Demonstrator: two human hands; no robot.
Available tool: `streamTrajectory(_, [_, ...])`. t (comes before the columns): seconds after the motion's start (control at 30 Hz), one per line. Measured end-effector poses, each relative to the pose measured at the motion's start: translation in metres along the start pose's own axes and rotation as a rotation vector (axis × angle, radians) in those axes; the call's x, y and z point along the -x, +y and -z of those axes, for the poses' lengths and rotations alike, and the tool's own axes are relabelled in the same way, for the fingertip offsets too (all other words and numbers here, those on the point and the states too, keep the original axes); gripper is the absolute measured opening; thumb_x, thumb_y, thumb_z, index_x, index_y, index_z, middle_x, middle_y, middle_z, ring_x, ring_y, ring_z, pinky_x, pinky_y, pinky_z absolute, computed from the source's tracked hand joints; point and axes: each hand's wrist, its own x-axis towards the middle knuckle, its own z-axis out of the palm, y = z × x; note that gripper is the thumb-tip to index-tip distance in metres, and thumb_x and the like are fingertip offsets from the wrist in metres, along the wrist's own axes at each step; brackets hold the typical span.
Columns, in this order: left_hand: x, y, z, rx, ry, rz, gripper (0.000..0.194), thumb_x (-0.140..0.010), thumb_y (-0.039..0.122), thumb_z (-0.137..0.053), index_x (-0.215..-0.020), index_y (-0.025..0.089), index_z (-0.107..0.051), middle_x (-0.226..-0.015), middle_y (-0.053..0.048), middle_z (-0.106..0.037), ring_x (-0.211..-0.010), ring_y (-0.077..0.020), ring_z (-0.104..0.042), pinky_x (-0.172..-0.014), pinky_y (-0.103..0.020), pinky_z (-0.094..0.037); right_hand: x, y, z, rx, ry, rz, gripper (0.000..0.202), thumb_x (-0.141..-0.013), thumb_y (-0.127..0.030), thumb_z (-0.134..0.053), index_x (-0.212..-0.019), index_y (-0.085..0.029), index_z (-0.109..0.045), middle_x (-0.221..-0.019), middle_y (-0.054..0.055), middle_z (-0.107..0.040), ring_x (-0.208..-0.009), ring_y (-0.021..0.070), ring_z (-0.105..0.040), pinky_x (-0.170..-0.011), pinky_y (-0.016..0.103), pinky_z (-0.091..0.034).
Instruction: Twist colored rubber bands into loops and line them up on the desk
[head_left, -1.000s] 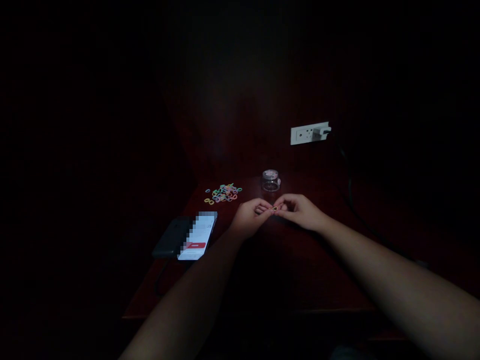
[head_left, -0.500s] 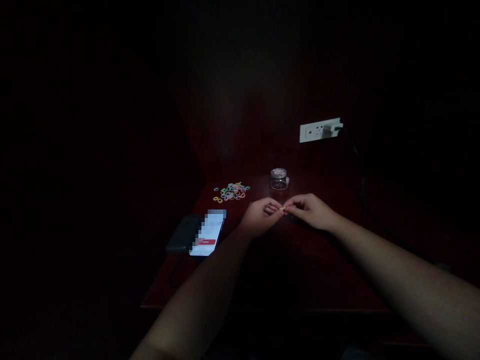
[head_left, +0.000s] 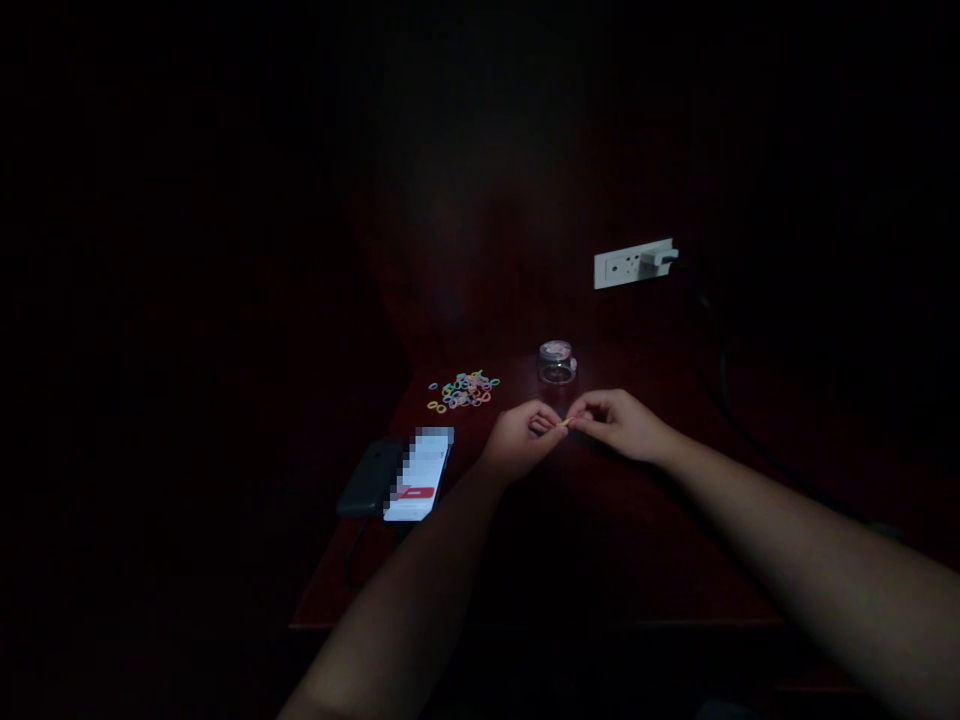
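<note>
1. Head view: the thumb and fingertips of the left hand and of the right hand are pinched together on a small yellow band, one at each end.
2. The yellow band sits between the hands, over the middle of the table. It looks very light, soft and stretchy, probably hard to break but easily flicked away; opposite sides, caught by the fingertip pads, should be the surest hold. Its exact shape is too small to tell.
3. Just beyond the fingers, on the far side, stands a clear jar, the closest obstacle to a forward reach.
4. Far left lies a pile of coloured bands, loosely overlapping, so single ones may snag.
5. Nearer, on the left, a lit phone lies beside a dark, flat case, crowding the left arm's side.
6. Far right, a wall socket holds a plug, well clear of both hands.
</note>
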Motion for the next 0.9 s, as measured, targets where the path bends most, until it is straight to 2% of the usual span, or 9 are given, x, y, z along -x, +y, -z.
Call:
streamTrajectory(0.2, [0.0008, 0.0048, 0.0012, -0.028, 0.010, 0.011, 0.019, -0.072, 0.026, -0.060, -0.085, 0.013, -0.058, -0.077, -0.004, -0.062, -0.067, -0.0095, -0.056, -0.056, -0.019, -0.043, 0.0013, -0.0029, 0.0007, 0.025, -0.033, -0.020, 0.027, -0.074, -0.040, -0.056, -0.077, -0.014, -0.064, -0.058, 0.000, -0.056, -0.050, 0.0098, -0.046, -0.047, 0.022, -0.034])
streamTrajectory(0.4, [0.0009, 0.0071, 0.0012, -0.074, 0.006, -0.001, 0.018, -0.075, 0.031, -0.057, -0.079, 0.013, -0.060, -0.074, -0.004, -0.063, -0.064, -0.0094, -0.055, -0.056, -0.019, -0.043, 0.0021, -0.0059, 0.0012, 0.043, -0.055, -0.029, 0.025, -0.075, -0.037, -0.055, -0.078, -0.014, -0.064, -0.057, 0.001, -0.056, -0.050, 0.0097, -0.046, -0.047, 0.022, -0.033])
streamTrajectory(0.53, [-0.0004, 0.0025, 0.0013, -0.085, 0.014, -0.018, 0.019, -0.076, 0.032, -0.056, -0.081, 0.014, -0.060, -0.074, -0.003, -0.063, -0.064, -0.0092, -0.055, -0.055, -0.019, -0.042, 0.0015, -0.0061, 0.0013, 0.086, -0.008, -0.003, 0.027, -0.074, -0.039, -0.056, -0.079, -0.014, -0.064, -0.057, 0.000, -0.054, -0.050, 0.0093, -0.044, -0.047, 0.021, -0.033])
streamTrajectory(0.63, [-0.0012, -0.0005, 0.0013, -0.084, 0.018, -0.016, 0.019, -0.075, 0.031, -0.056, -0.082, 0.014, -0.060, -0.074, -0.003, -0.062, -0.064, -0.0093, -0.055, -0.055, -0.019, -0.042, 0.0011, -0.0049, 0.0013, 0.107, 0.018, 0.002, 0.027, -0.073, -0.038, -0.058, -0.082, -0.013, -0.064, -0.057, 0.000, -0.053, -0.050, 0.0093, -0.043, -0.047, 0.021, -0.033])
streamTrajectory(0.9, [-0.0005, 0.0026, 0.0003, -0.017, 0.008, 0.000, 0.019, -0.070, 0.025, -0.061, -0.084, 0.012, -0.059, -0.074, -0.004, -0.062, -0.064, -0.0088, -0.055, -0.055, -0.018, -0.042, 0.0014, -0.0027, 0.0010, 0.106, -0.032, 0.014, 0.023, -0.078, -0.035, -0.052, -0.079, -0.013, -0.061, -0.061, 0.001, -0.056, -0.054, 0.0100, -0.047, -0.049, 0.021, -0.035])
